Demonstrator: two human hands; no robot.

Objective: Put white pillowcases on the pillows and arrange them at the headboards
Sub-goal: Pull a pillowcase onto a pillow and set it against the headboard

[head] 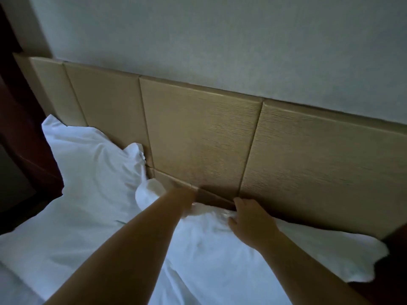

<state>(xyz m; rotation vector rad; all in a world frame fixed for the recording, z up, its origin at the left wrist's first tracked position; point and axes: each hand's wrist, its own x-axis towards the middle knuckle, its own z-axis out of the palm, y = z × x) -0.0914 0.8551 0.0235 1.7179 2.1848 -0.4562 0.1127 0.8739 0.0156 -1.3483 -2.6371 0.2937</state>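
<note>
Two white-cased pillows lie along the tan padded headboard (198,137). The left pillow (92,172) rests flat against the headboard's left panels. The right pillow (253,260) lies below the right panels, and both my hands are at its top edge. My left hand (182,197) is blurred and pressed on the pillow's upper left corner where it meets the headboard. My right hand (248,219) lies on the top edge with its fingers curled into the white fabric.
A dark red wooden unit (26,139) stands at the bed's left side. A pale wall (220,40) rises above the headboard. White bedding (33,260) spreads at the lower left, and a dark shape (394,271) sits past the right pillow's corner.
</note>
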